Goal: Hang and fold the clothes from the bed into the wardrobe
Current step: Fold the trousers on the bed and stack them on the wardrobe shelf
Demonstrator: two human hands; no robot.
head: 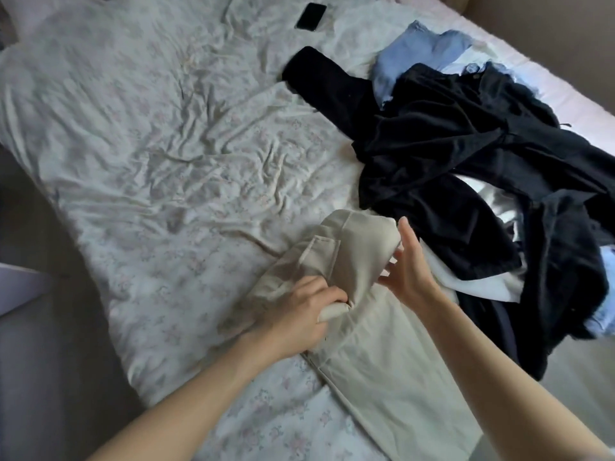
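Fingers of left hand [294,309] grip beige trousers [362,314] while right hand [404,267] pinches their fold.

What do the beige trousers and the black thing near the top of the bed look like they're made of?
Beige trousers: matte woven cloth, probably cotton twill; it holds soft folds and a stitched pocket flap, with no sheen. Black slab: seemingly a phone, smooth and glossy like glass, flat and rigid on the wrinkled bedsheet; the material itself can't be confirmed.
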